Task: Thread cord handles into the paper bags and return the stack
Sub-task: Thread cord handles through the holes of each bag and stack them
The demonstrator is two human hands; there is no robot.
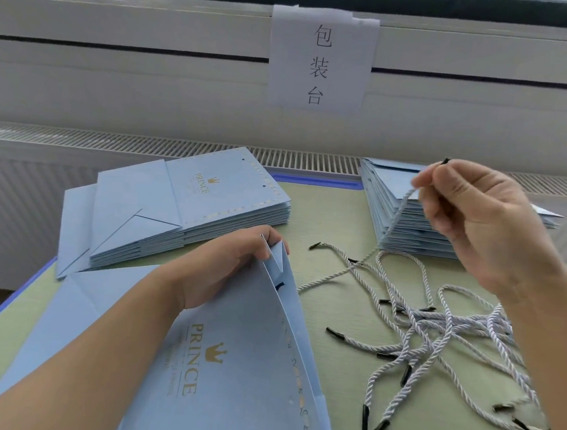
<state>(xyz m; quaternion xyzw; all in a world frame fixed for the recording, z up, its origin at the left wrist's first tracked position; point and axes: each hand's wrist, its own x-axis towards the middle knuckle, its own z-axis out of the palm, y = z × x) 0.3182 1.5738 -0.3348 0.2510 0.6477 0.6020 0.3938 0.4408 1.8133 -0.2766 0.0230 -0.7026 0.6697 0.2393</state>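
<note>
Pale blue folded paper bag (228, 364) is lying at lower centre on the green counter (343, 220), left hand (226, 264) gripping its mouth; right hand (474, 217) is pinching a white twisted cord (402, 208) at upper right.

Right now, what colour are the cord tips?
Black tips on white cords; head view.

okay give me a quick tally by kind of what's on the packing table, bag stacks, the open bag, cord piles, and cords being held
Stacks of flat blue bags: 2
Open bag, held by the left hand: 1
Pile of loose cords: 1
Cord pinched in the right hand: 1
Total: 5
</note>
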